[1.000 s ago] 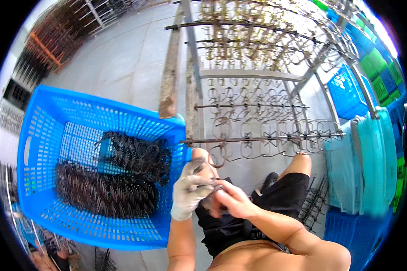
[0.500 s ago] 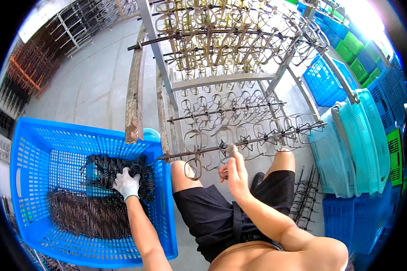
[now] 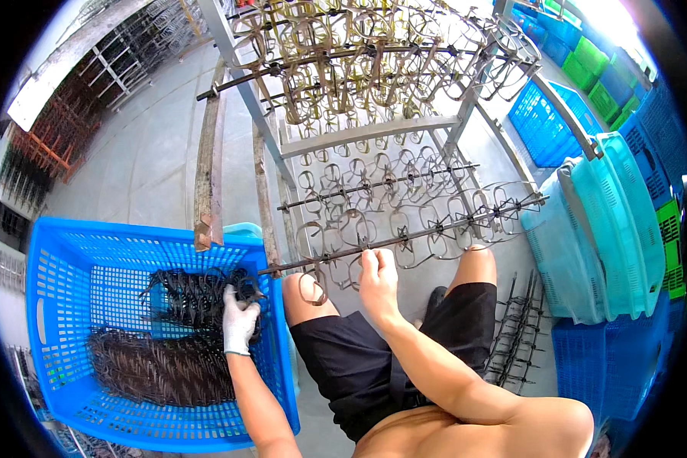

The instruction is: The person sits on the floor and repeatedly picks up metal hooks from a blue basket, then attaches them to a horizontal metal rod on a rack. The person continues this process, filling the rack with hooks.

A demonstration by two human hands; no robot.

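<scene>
My left hand [image 3: 240, 324], in a white glove, reaches into a blue plastic basket [image 3: 46, 282]. Its fingers are closed around dark bent-wire pieces [image 3: 243, 284] at the right end of the upper pile. A second heap of dark wire pieces [image 3: 156, 366] lies below in the same basket. My bare right hand [image 3: 378, 278] is closed right below a dark rod [image 3: 427, 231] carrying open metal loops [image 3: 355, 227]. Whatever its fingers pinch is hidden by the hand. The rod runs across in front of my knees.
A grey metal rack [image 3: 366, 137] bears more rods of loops [image 3: 359, 53] ahead. Wooden bars [image 3: 210, 168] jut toward me at its left. Turquoise crates [image 3: 618, 229] and blue crates [image 3: 607, 359] are stacked at right. Bare spiked rods [image 3: 515, 328] rest by my right leg.
My left hand has shifted right along the upper pile, and its fingers have closed on wire pieces. My right hand has moved slightly left, its extended fingers now curled in by the rod.
</scene>
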